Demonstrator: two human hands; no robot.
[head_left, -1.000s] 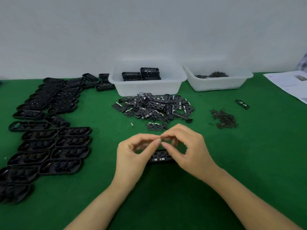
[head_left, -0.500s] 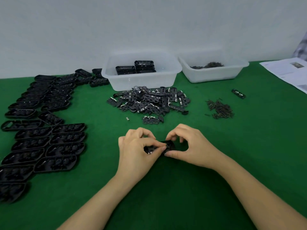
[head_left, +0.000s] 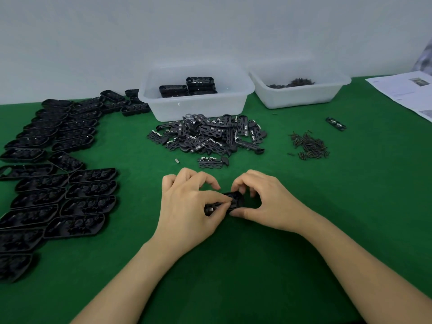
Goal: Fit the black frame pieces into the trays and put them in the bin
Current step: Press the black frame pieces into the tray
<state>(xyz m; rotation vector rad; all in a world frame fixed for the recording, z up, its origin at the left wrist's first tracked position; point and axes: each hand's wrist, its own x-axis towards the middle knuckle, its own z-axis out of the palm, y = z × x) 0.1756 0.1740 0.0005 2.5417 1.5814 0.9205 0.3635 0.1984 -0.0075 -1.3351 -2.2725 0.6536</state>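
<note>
i have both hands curled round one black tray (head_left: 236,199) on the green table (head_left: 304,242): my left hand (head_left: 187,206) pinches its near left end with thumb on top, my right hand (head_left: 268,204) pinches its right end. a frame piece (head_left: 214,208) lies on the tray under my left thumb; whether it is fully seated i cannot tell. to do this well i would press evenly along the piece, keep the right hand steady as a brace, and feel for it going flush before lifting. beyond the grip lies the pile of frame pieces (head_left: 208,134), and behind that the bin (head_left: 196,94) with filled trays. empty trays (head_left: 88,204) lie well to the left of the grip.
</note>
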